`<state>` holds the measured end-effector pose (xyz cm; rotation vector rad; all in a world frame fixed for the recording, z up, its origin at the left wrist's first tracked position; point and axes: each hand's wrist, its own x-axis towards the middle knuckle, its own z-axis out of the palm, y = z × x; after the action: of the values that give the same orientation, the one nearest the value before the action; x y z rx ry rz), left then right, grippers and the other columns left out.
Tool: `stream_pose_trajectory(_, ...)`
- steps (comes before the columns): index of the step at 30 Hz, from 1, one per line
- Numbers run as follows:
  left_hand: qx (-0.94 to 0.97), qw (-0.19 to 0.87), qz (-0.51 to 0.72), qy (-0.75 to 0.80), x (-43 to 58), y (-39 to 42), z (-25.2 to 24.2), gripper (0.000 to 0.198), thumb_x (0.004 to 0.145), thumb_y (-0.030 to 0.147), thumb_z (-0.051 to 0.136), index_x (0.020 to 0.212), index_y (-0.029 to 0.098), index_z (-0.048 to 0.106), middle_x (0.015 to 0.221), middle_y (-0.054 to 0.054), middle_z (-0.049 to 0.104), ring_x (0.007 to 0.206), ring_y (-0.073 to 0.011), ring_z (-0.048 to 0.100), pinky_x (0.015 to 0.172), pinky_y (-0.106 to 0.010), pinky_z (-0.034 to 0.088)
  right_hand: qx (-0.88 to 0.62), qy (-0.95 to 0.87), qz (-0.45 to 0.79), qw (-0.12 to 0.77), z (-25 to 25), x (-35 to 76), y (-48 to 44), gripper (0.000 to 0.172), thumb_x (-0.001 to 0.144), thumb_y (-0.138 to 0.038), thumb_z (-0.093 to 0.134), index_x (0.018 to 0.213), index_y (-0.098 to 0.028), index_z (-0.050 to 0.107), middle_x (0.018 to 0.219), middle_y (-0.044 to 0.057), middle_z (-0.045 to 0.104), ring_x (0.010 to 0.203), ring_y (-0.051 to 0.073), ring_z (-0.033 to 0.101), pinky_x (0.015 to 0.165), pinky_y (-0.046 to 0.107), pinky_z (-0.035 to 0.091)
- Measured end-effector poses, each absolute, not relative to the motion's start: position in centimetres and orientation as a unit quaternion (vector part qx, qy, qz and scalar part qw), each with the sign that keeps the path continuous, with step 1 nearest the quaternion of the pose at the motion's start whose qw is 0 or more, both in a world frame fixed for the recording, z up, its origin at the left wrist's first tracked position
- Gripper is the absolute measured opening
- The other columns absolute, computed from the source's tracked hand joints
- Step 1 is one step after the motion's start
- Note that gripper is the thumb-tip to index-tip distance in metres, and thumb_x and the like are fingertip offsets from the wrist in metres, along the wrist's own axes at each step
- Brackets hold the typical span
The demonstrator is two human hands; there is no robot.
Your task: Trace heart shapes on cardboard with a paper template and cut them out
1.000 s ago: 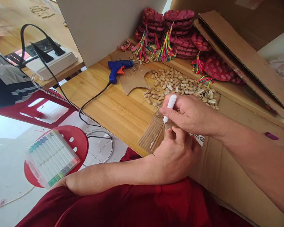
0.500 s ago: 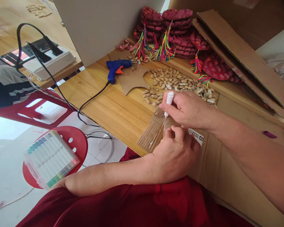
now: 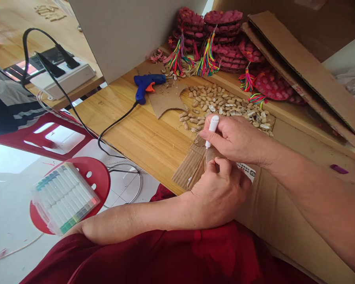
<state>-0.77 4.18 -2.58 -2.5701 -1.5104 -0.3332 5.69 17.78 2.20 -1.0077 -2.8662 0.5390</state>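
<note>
My right hand is closed around a white marker pen, held steeply with its tip down. The tip meets the edge of a brown rounded piece, probably cardboard. Fingers bent, my left hand pinches this piece from the near side; most of the piece is hidden under both hands. Beneath them lies a strip of corrugated cardboard. A white printed label shows beside my left hand's knuckles.
Peanuts and shells lie beyond my hands, near a blue glue gun with a cord. Pink tasselled pieces are stacked behind, beside leaning cardboard. A marker case rests on a red stool at left.
The white marker leans slightly more to the right at its top. Both hands keep nearly the same place, and the whole view has shifted a little.
</note>
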Motion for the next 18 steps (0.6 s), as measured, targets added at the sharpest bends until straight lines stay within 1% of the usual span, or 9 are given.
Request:
stream_pose_trajectory(6, -0.855, 0.063, -0.11, -0.503, -0.74, 4.29, -2.62, 0.036, 0.101, 0.018, 0.044, 0.124, 0.013, 0.072, 0.11, -0.014, 0.075, 0.102, -0.0315, 0.071, 0.078, -0.042, 0.062, -0.298, -0.934, 0.195, 0.01, 2.39, 5.47, 17.33, 0.024, 0.097, -0.04, 0.05, 0.08, -0.023, 0.052, 0.072, 0.002, 0.062, 0.066, 0.018, 0.053, 0.068, 0.033, 0.033)
stream_pose_trajectory(11, -0.854, 0.074, -0.113, -0.502, -0.73, 4.19, -2.68, 0.035, 0.102, 0.02, 0.045, 0.123, 0.012, 0.072, 0.111, -0.015, 0.075, 0.1, -0.0318, 0.071, 0.08, -0.044, 0.062, -0.305, -0.939, 0.155, 0.036, 2.44, 5.62, 17.69, 0.019, 0.095, -0.037, 0.05, 0.081, -0.023, 0.05, 0.072, 0.003, 0.061, 0.07, 0.02, 0.053, 0.07, 0.033, 0.033)
stream_pose_trajectory(15, -0.857, 0.06, -0.109, -0.501, -0.78, 4.15, -2.48, 0.037, 0.101, 0.018, 0.045, 0.126, 0.012, 0.072, 0.112, -0.014, 0.075, 0.102, -0.0322, 0.072, 0.08, -0.043, 0.063, -0.281, -0.94, 0.192, 0.01, 2.55, 5.54, 17.48, 0.022, 0.096, -0.038, 0.049, 0.08, -0.023, 0.05, 0.071, 0.002, 0.06, 0.065, 0.018, 0.051, 0.068, 0.033, 0.032)
stream_pose_trajectory(18, -0.855, 0.062, -0.111, -0.502, -0.81, 4.18, -2.41, 0.037, 0.101, 0.018, 0.045, 0.125, 0.011, 0.072, 0.111, -0.014, 0.075, 0.101, -0.0322, 0.072, 0.078, -0.042, 0.062, -0.28, -0.942, 0.183, 0.007, 2.52, 5.42, 17.49, 0.022, 0.096, -0.038, 0.049, 0.08, -0.023, 0.05, 0.072, 0.002, 0.06, 0.066, 0.018, 0.051, 0.068, 0.033, 0.031)
